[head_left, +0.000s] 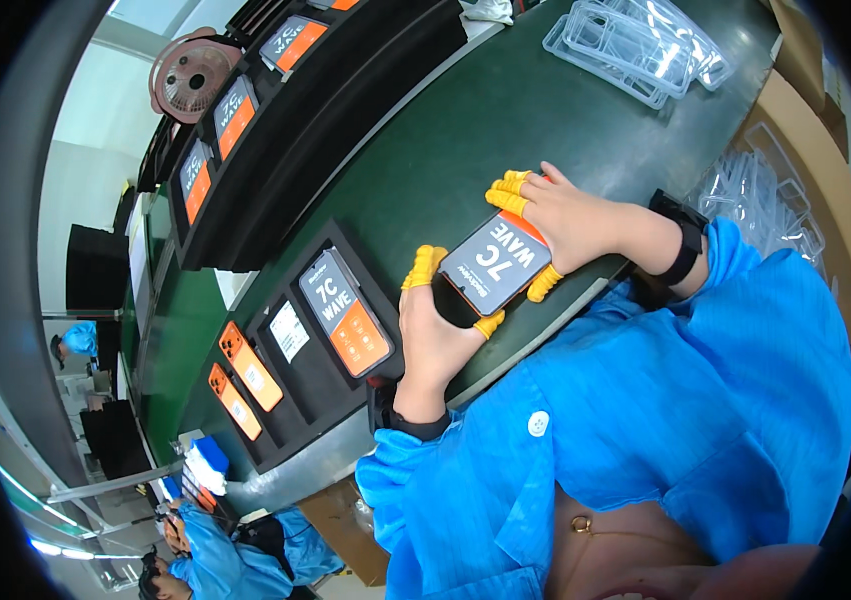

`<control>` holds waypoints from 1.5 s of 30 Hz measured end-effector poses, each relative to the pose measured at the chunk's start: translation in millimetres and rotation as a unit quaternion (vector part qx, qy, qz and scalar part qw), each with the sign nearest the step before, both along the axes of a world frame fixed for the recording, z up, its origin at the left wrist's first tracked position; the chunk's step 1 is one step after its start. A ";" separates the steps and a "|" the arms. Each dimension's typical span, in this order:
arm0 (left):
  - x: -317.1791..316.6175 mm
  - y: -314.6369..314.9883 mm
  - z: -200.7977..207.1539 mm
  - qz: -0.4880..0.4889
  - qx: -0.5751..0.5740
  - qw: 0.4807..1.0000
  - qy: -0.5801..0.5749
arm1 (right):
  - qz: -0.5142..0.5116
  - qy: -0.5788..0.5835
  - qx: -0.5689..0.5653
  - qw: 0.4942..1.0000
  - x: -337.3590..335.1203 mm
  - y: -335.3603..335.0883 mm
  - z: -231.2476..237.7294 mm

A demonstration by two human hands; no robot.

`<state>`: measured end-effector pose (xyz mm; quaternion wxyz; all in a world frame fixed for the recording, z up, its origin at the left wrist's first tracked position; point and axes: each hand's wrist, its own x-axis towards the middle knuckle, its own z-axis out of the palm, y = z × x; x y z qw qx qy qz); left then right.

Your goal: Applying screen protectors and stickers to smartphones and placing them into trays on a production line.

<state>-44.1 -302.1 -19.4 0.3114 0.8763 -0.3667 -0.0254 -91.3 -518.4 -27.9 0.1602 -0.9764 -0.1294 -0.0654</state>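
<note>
A smartphone [493,262] with a grey and orange printed front lies level between my hands, just over the green bench. My right hand [567,222] grips its far right end, fingers over one long side and thumb at the other. At the opposite end, my left hand [433,335] holds the phone's corners between its fingers and thumb. Yellow finger cots cover fingertips on both hands. Left of my left hand sits a black tray [323,420]. It holds another grey and orange phone [345,312], a white label card [288,331] and two narrow orange phones or covers [250,366].
A long black rack [320,120] with several similar phones runs along the far left. Clear plastic trays [635,50] are stacked at the far right of the bench [445,130]. More clear trays [755,200] fill a cardboard box [815,150]. Other people in blue [235,555] work at lower left.
</note>
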 end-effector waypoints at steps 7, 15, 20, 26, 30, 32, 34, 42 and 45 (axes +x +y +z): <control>-0.5 10.9 5.1 0.017 -0.118 0.992 0.032 | 0.068 -0.089 0.130 0.985 -1.4 5.6 7.6; 1.6 11.7 2.0 0.013 -0.088 0.996 0.009 | 0.170 -0.074 0.125 0.975 4.9 3.5 19.8; -0.9 8.0 2.7 0.006 0.023 0.998 -0.061 | 0.158 -0.105 0.113 0.975 4.6 -3.8 22.4; -2.3 7.2 -1.3 0.025 0.045 0.999 0.013 | 0.229 -0.104 0.086 0.964 -2.8 2.9 15.4; -1.9 7.6 -7.2 0.026 0.020 0.999 -0.007 | 0.184 -0.046 0.096 0.977 -3.7 1.8 1.3; -5.2 8.3 -1.0 0.036 -0.006 0.999 0.022 | 0.119 -0.060 0.112 0.985 -0.8 2.0 7.2; -5.4 9.3 4.2 0.020 -0.060 0.998 -0.025 | 0.098 -0.098 0.072 0.988 4.7 0.4 2.0; -12.1 24.7 26.3 -0.003 -0.171 0.984 -0.058 | 0.165 -0.054 0.194 0.966 15.3 17.4 14.5; -19.4 27.1 25.4 0.000 -0.150 0.989 0.000 | 0.043 -0.195 0.198 0.960 6.8 27.4 15.8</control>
